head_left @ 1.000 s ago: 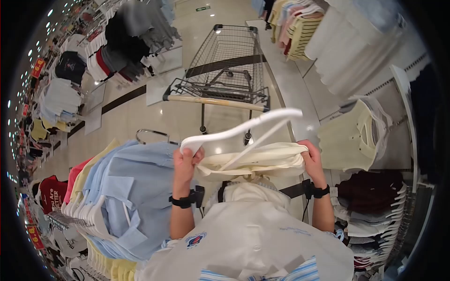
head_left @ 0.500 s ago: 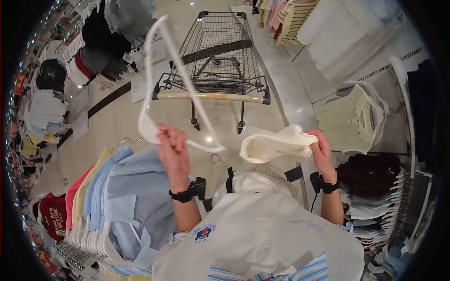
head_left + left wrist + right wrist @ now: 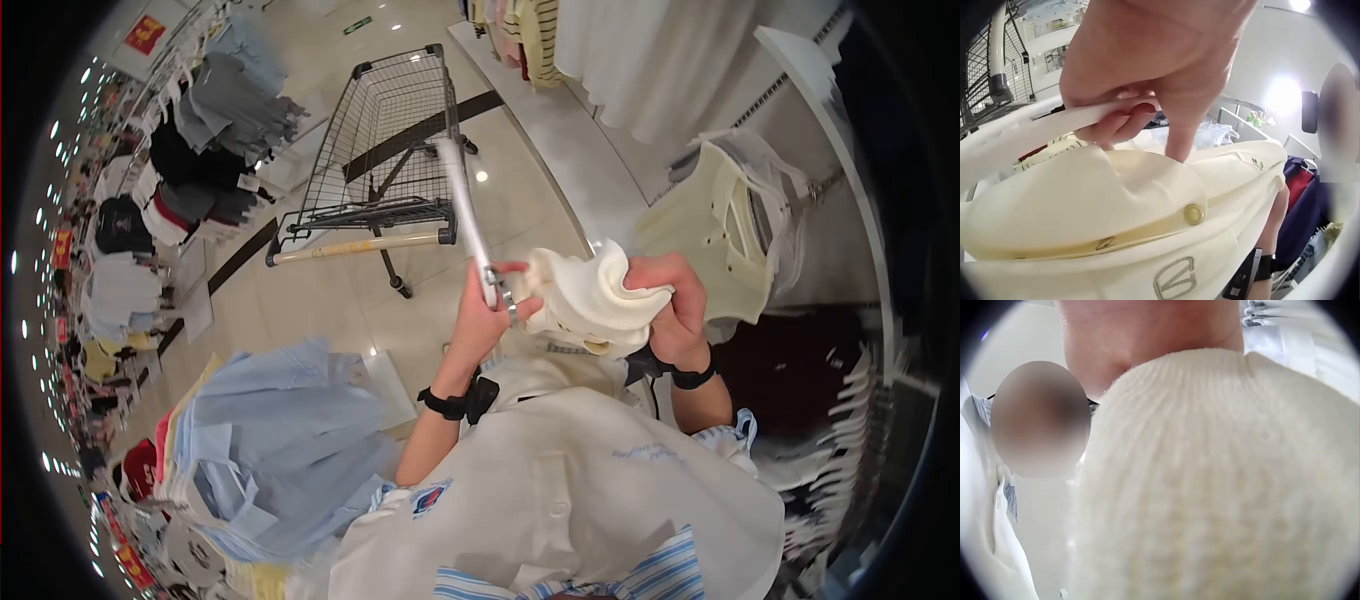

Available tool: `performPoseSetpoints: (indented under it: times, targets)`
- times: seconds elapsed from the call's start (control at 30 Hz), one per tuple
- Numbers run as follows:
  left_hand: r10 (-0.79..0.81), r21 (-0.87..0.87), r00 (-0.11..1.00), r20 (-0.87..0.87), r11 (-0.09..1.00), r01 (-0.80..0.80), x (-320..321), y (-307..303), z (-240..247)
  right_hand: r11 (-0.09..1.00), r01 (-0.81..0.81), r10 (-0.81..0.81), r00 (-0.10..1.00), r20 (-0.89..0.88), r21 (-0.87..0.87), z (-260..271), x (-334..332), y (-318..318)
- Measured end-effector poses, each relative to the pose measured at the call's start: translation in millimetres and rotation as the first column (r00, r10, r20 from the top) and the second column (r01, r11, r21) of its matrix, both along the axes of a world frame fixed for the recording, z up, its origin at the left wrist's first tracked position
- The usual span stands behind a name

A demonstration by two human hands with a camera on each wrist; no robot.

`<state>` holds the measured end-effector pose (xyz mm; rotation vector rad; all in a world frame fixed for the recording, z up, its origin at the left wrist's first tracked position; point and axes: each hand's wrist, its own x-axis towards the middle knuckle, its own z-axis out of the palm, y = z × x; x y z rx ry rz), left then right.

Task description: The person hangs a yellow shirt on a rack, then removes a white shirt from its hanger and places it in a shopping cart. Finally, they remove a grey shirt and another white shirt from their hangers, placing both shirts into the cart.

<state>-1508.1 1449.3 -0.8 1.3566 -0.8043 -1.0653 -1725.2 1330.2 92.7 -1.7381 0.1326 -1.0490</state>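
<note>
In the head view, the left hand (image 3: 482, 315) grips a white hanger (image 3: 466, 205) near its metal hook, one arm of it pointing away from the body. Cream fabric (image 3: 590, 300) hangs bunched between the hands, and the right hand (image 3: 680, 305) holds its right side. The left wrist view has the left hand (image 3: 1147, 69) with fingers curled round the hanger (image 3: 1016, 140), its thumb touching the cream garment (image 3: 1141, 206), which carries a gold button and a stitched logo. Ribbed knit cloth (image 3: 1210, 487) fills the right wrist view below the right hand (image 3: 1147, 337), whose fingertips are hidden.
A wire shopping cart (image 3: 385, 130) stands on the floor ahead. Blue shirts (image 3: 290, 440) hang on a rack at the left. Along the right are a pale yellow top (image 3: 700, 235), dark red garments (image 3: 780, 370) and a white shelf panel (image 3: 830, 130).
The hanger has swung from the left over to the garment's left side, and the hands have come closer together. The head view has turned, so the cart sits further left and tilted.
</note>
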Motion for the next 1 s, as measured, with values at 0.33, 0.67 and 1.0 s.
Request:
performPoseSetpoints:
  times: [0.33, 0.67, 1.0]
  targets:
    - [-0.096, 0.239, 0.967, -0.236, 0.959, 0.153, -32, -55, -8, 0.979, -0.036, -0.008, 0.977, 0.212, 0.201, -14, -27, -44]
    - [-0.199, -0.046, 0.884, -0.424, 0.979, 0.198, 25, -122, 39, 0.868, 0.361, -0.304, 0.929, -0.211, 0.342, -44, 28, -75]
    - [0.082, -0.264, 0.97, -0.228, 0.954, -0.143, 141, -149, 59, 0.997, 0.07, -0.02, 0.702, -0.712, 0.042, -97, 134, -137]
